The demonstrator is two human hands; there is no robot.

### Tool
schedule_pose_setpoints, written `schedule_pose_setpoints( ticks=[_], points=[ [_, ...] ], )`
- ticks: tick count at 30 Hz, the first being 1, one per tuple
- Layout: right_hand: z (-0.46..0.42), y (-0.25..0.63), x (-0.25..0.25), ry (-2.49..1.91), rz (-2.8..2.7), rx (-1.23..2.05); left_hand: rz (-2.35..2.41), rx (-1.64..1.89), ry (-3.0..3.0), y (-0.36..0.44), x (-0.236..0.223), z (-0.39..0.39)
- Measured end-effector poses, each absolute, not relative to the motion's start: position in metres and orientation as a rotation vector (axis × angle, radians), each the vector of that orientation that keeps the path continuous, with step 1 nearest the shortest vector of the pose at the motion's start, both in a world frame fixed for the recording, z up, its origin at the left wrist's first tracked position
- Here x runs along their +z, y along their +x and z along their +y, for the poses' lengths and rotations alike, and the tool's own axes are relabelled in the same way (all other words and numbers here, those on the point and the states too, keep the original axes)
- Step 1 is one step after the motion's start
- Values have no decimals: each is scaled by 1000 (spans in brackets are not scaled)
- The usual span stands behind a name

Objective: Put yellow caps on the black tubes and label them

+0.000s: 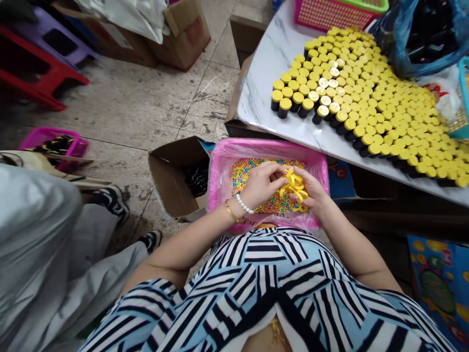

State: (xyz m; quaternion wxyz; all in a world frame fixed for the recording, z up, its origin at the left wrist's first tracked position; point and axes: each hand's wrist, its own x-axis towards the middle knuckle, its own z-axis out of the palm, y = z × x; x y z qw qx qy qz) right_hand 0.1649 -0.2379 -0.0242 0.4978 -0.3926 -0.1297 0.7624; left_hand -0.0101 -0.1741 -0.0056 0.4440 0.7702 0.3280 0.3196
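Note:
My left hand (262, 185) and my right hand (309, 189) meet above a pink-lined tray (269, 147) and pinch a curled bunch of yellow ribbon (293, 186) between them. Under my hands, the tray holds a layer of small multicoloured beads (249, 183). A pearl bracelet and a gold bangle circle my left wrist. To the upper right, a marble table top (264, 73) bears a dense mass of black tubes with yellow caps (366, 93), with several white caps among them.
An open cardboard box (172, 176) stands left of the tray. A seated person's grey-trousered leg (40, 234) and striped shoes (113, 203) are at left. A magenta basket (53, 145) and a red stool (36, 68) stand on the tiled floor. A blue plastic bag (414, 39) lies beyond the table.

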Motion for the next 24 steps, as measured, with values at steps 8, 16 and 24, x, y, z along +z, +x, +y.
schedule_pose_setpoints(
  ticks=[8,16,24],
  points=[
    [-238,158,-30,-956,-200,1806,773,692,1628,-18,-17,-166],
    [-244,153,-17,-909,-351,1470,715,468,1054,-28,-2,-187],
    [-244,172,14,-843,-297,1352,773,419,1119,-25,1,-191]
  ],
)
